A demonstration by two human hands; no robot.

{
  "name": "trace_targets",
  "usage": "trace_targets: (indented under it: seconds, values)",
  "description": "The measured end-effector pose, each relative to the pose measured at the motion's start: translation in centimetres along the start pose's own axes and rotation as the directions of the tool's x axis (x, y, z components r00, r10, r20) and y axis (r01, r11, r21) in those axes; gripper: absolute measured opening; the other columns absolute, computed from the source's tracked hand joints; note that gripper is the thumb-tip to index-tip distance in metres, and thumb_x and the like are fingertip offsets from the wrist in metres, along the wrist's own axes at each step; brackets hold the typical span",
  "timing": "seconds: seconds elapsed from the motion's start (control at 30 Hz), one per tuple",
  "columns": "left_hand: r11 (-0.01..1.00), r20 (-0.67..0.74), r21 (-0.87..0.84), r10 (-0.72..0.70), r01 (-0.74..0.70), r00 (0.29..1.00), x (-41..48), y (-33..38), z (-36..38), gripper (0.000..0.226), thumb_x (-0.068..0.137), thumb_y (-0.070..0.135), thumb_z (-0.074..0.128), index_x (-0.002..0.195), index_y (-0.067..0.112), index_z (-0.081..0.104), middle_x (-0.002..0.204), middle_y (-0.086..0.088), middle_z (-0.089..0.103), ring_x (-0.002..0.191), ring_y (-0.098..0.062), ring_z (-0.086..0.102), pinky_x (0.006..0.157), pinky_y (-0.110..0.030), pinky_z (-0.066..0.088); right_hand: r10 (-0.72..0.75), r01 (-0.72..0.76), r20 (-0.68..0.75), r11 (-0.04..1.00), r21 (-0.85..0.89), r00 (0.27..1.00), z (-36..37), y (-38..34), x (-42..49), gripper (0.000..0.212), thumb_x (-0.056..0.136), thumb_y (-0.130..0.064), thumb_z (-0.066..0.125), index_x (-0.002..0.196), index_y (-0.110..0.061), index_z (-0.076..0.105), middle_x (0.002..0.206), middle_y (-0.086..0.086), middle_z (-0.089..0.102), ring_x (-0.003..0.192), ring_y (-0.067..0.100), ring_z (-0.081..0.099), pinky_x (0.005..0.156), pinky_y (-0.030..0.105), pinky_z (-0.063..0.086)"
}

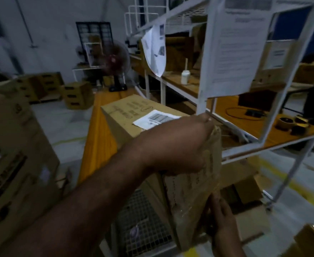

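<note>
1. The white metal rack (203, 89) fills the upper right of the frame. It is thin painted tube with printed paper sheets (239, 49) hanging from it and wooden shelves behind.
2. Stacked cartons (13, 154) stand along the left edge, in dull brown board with dark print, blurred.
3. The cardboard box (122, 125) sits at frame centre on a yellow slatted worktop (98, 145). It is a long rectangular carton whose long axis runs from the hands toward the upper centre. Its near end points at the lower right, its top is flat and matte, and its edges are sharp at the far end.
4. The near end face (191, 191) is creased and softened, with a glossy strip of tape low down. It looks weaker than the rest, so I judge a pull there needs support from below.
5. The left hand (178, 145) reaches in from the lower left and lies across the box's near top corner. Its fingers are curled over the edge and gripping it. It is the higher hand and sits further along the box.
6. The right hand (224, 221), at the lower right, rests against the bottom of that end face with its fingers pointing up the edge. I cannot tell whether they hook round it.
7. A white printed label (156, 118) is stuck flat on the box top, just beyond the left hand.
8. A small white bottle (185, 76) stands on the rack shelf, well apart from the box.
</note>
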State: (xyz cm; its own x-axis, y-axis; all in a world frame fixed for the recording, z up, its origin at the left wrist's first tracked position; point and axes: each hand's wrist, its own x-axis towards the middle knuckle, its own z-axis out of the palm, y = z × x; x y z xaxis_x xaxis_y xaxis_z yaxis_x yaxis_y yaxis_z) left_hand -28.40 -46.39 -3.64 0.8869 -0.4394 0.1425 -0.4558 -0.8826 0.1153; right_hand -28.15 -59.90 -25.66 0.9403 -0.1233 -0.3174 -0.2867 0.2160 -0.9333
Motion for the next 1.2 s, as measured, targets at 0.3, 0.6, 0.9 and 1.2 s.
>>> trace_targets:
  seconds: [0.3, 0.6, 0.9, 1.2]
  values:
    - [0.980, 0.120, 0.149, -0.147, 0.129, 0.982, 8.3, -10.0, 4.9, 0.090, 0.087, 0.008, 0.063, 0.156, 0.027, 0.010, 0.166, 0.008, 0.002, 0.151, -0.018, 0.008, 0.120, -0.040, 0.017, 0.161, -0.122, 0.232, 0.977, -0.175, 0.959, 7.2, 2.3, 11.1, 0.092, 0.062, -0.074, 0.052, 0.142, -0.029, 0.045, 0.149, 0.006, 0.046, 0.132, 0.033, 0.045, 0.111, 0.047, 0.035]
    - [0.917, -0.300, -0.379, -0.247, 0.123, 0.921, 12.9, -21.1, 6.6, 0.017, 0.076, 0.014, 0.080, 0.093, 0.019, 0.078, 0.104, 0.012, 0.072, 0.105, -0.005, 0.062, 0.088, -0.021, 0.051, -0.179, 0.370, 0.406, 0.806, -0.461, 0.896, 9.5, -8.9, 22.0, 0.007, 0.090, -0.035, 0.065, 0.088, -0.029, 0.070, 0.094, -0.005, 0.070, 0.084, 0.007, 0.060, 0.083, 0.030, 0.050]
    - [0.635, -0.404, -0.682, -0.741, 0.364, 0.537, 16.1, -26.5, 3.7, 0.010, 0.092, 0.022, 0.065, 0.097, 0.025, 0.073, 0.097, 0.002, 0.073, 0.088, -0.013, 0.070, 0.069, -0.038, 0.062, -0.738, 0.964, 0.631, 0.102, -0.247, 0.240, 19.2, -17.7, 21.1, 0.021, 0.091, -0.044, 0.053, 0.099, -0.030, 0.066, 0.097, -0.014, 0.060, 0.095, 0.006, 0.056, 0.075, 0.036, 0.052]
    - [0.717, -0.067, -0.004, -0.696, 0.697, 0.715, 18.5, -31.1, 2.0, 0.057, 0.086, 0.047, 0.068, 0.136, 0.021, 0.056, 0.133, -0.001, 0.062, 0.115, -0.021, 0.059, 0.090, -0.035, 0.053, -0.598, 0.927, 0.713, 0.171, -0.334, 0.367, 21.4, -18.2, 22.3, 0.035, 0.084, -0.057, 0.054, 0.073, -0.027, 0.067, 0.075, -0.014, 0.063, 0.075, 0.006, 0.060, 0.055, 0.032, 0.052]
